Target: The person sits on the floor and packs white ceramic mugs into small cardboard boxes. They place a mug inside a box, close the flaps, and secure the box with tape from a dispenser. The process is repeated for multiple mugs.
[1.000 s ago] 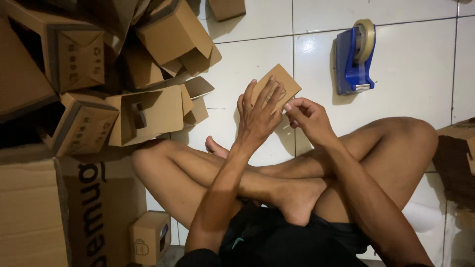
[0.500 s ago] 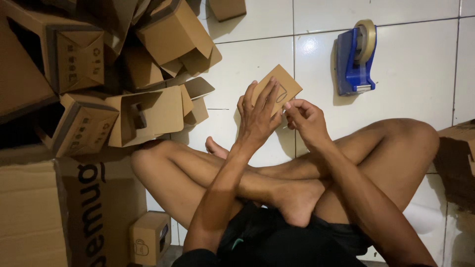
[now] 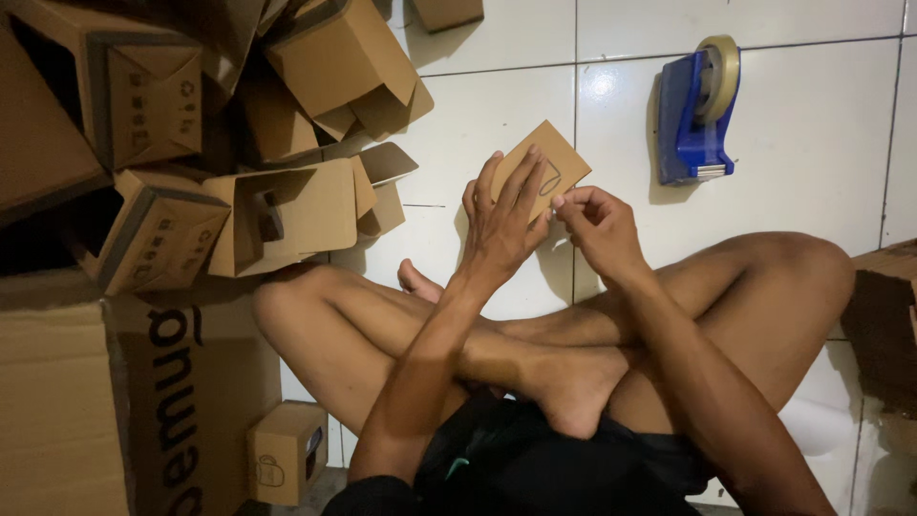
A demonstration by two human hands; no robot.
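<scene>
While the person sits cross-legged on the white tiled floor [image 3: 478, 115], the head view looks down on both hands raised just above the knees, near the centre of the frame. Between them is a small flat cardboard piece [image 3: 552, 158], tilted like a diamond, with a thin line drawing on its brown face. The left hand [image 3: 501, 225] lies spread against the piece's near face, fingers long and straight, covering its lower left part. The right hand [image 3: 597, 225] is curled, its thumb and fingertips pinching the piece's lower right edge. So both hands are gripping the same cardboard piece, which is held off the floor.

At the upper right of the frame a blue tape dispenser [image 3: 695, 110] with a roll of pale tape lies on the tiles, well apart from the hands. A heap of folded cardboard boxes [image 3: 287, 205] fills the upper left, several lying open-mouthed on their sides, the nearest one just left of the left hand. A large carton [image 3: 115, 401] with dark lettering stands at the lower left, and a small closed box [image 3: 287, 449] sits on the floor beside it, near the person's thigh. More brown cardboard [image 3: 884, 325] shows at the right edge, partly cut off.
</scene>
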